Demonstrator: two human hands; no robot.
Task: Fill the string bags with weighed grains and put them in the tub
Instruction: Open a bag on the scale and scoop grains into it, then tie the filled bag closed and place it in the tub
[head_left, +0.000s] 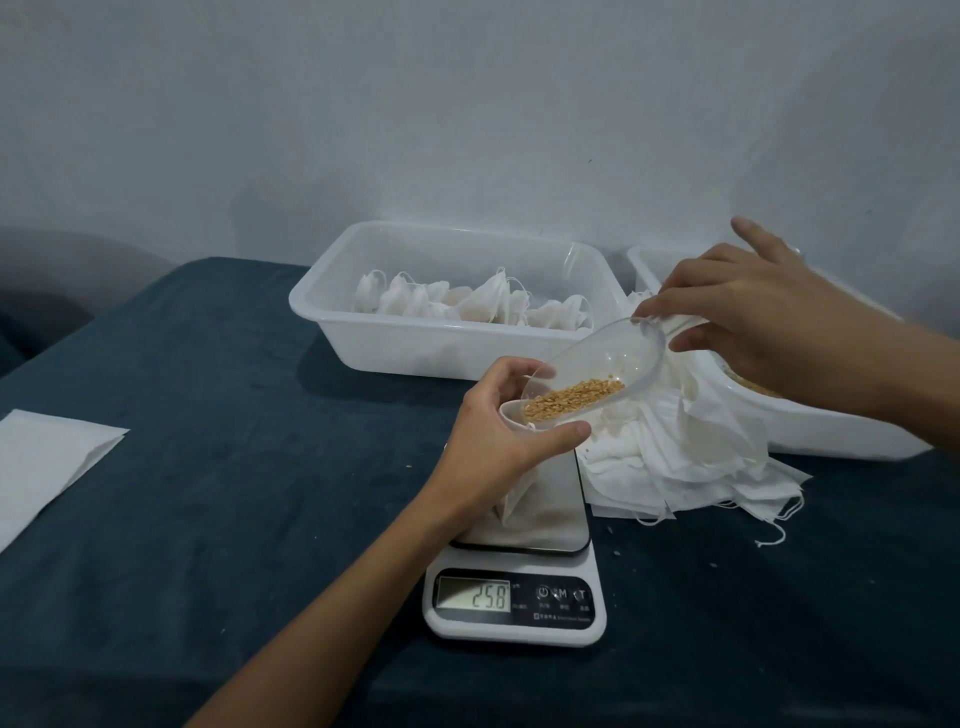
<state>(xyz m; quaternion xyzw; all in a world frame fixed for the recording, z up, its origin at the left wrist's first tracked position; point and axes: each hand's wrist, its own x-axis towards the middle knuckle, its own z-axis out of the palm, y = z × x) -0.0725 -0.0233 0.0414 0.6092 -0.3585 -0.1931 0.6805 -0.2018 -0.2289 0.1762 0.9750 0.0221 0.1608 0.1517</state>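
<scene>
Dark blue tablecloth (208, 415) — kitchen scale (517, 603) reads 25.8. Left hand (498, 431) grips a limp string bag (519, 499) at its mouth — likely feather-light, floppy. Right hand (753, 322) pinches a clear scoop (597, 379) of grains (571, 397).

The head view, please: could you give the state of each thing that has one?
Scoop: tilted, grains at its mouth.
String bag: held open on the scale.
Scale: on, reads 25.8.
Tub: holds filled bags.
Left hand: grips bag mouth.
Right hand: pinches the scoop's handle.
</scene>
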